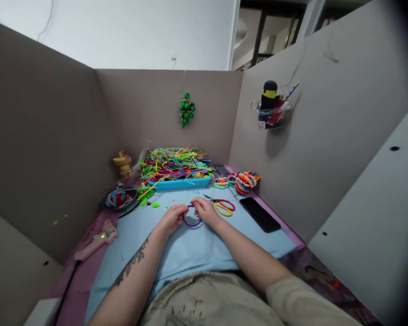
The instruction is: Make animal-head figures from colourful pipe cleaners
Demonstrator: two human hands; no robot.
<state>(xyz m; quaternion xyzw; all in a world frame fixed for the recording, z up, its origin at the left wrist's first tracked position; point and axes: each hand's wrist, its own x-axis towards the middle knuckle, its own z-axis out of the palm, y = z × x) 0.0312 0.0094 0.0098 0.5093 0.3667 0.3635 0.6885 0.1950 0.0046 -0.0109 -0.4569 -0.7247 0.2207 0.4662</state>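
From the head view, the left hand point(172, 218) and right hand point(205, 211) each pinch an end of a purple pipe cleaner point(191, 222), bent into a loop that hangs between them just above the blue mat point(190, 249). The loop looks barely begun: curved, ends not yet joined, with plenty of shaping left. Open mat lies toward the body; scissors point(222, 206) sit just beside the right hand, a phone point(260, 214) further right, and the surface point(85, 267) is walled on three sides.
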